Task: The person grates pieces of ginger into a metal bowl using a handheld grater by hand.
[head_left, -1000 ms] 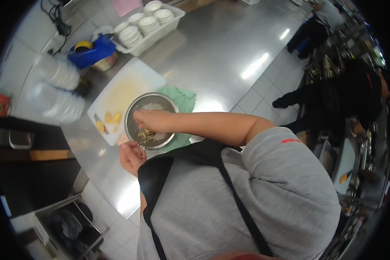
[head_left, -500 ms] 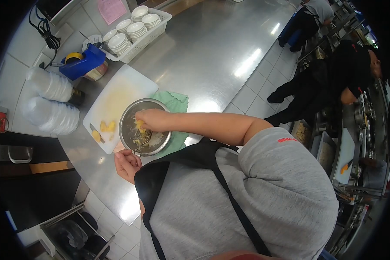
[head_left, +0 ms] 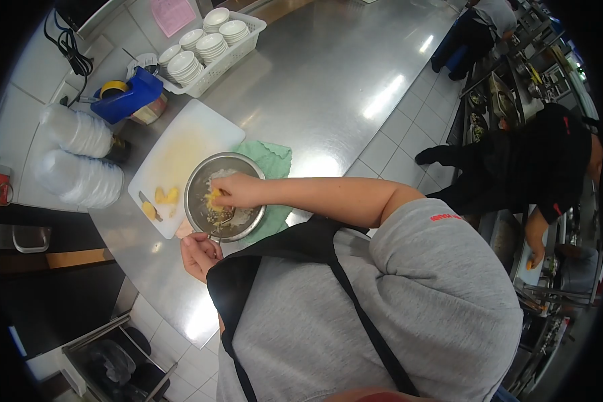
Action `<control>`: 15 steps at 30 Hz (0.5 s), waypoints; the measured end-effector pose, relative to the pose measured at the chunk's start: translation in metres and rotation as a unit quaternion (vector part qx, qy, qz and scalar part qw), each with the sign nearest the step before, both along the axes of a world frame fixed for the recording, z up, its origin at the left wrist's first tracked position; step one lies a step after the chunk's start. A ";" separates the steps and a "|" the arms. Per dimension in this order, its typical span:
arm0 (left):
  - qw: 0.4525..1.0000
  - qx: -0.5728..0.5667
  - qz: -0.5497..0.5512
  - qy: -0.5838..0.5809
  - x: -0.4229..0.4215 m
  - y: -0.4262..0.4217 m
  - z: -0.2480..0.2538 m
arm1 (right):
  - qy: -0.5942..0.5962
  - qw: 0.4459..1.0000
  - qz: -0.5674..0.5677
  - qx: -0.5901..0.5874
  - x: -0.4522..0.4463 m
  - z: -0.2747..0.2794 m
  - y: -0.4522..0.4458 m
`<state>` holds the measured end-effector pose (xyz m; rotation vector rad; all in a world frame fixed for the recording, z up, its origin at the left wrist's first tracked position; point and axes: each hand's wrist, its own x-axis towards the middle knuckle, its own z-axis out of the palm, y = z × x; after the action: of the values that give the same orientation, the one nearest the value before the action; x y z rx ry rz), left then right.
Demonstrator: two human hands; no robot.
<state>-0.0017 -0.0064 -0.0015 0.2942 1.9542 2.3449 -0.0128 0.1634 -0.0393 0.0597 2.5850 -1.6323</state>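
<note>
My right hand (head_left: 242, 190) is inside a metal bowl (head_left: 193, 218), its fingers closed on a yellow piece of peeled ginger (head_left: 214, 198). The ginger is against a metal grater (head_left: 225, 216) that lies slanted in the bowl, with pale shreds around it. At the bowl's near rim, my left hand (head_left: 199, 256) is closed around the grater's thin handle, mostly hidden by the fingers. Left of the bowl, more yellow ginger pieces (head_left: 167, 195) rest on a white cutting board (head_left: 201, 130), near a small knife (head_left: 143, 197).
A green cloth (head_left: 269, 157) lies beside and partly under the bowl. White dishes (head_left: 211, 47) fill a plastic basket (head_left: 248, 45) behind the board. Stacked clear plastic containers (head_left: 80, 177) and a blue tape dispenser (head_left: 137, 96) stand by the wall. Two people in dark clothing work at right.
My right hand has shifted slightly toward me in the bowl, still gripping the ginger. My left hand has moved slightly right. The nearer person at right has moved, one hand now lower on a board.
</note>
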 end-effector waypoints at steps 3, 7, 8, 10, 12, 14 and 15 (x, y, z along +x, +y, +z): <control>1.000 -0.005 0.013 0.002 0.001 0.002 0.000 | 0.020 0.990 -0.010 0.140 0.003 0.006 -0.001; 1.000 -0.006 0.010 0.001 0.001 0.001 0.000 | -0.026 0.977 0.046 0.205 0.000 0.023 0.005; 1.000 -0.005 0.011 0.000 0.002 0.001 0.000 | 0.020 0.983 0.071 0.169 0.005 0.025 -0.001; 1.000 -0.002 0.013 -0.002 0.001 0.002 0.000 | 0.063 0.984 0.098 0.134 0.006 0.024 -0.003; 0.999 0.003 0.037 -0.019 0.002 0.002 -0.002 | 0.039 0.979 0.034 0.199 0.004 0.013 -0.002; 1.000 -0.004 0.027 -0.012 0.006 0.004 0.001 | 0.025 0.969 0.027 0.244 -0.002 0.005 0.006; 1.000 -0.013 0.016 -0.004 0.006 0.004 0.003 | 0.010 0.975 0.047 0.219 -0.002 0.010 0.001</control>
<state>0.0043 -0.0028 0.0012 0.2524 1.9992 2.3342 -0.0147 0.1645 -0.0296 -0.0513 2.8602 -1.0126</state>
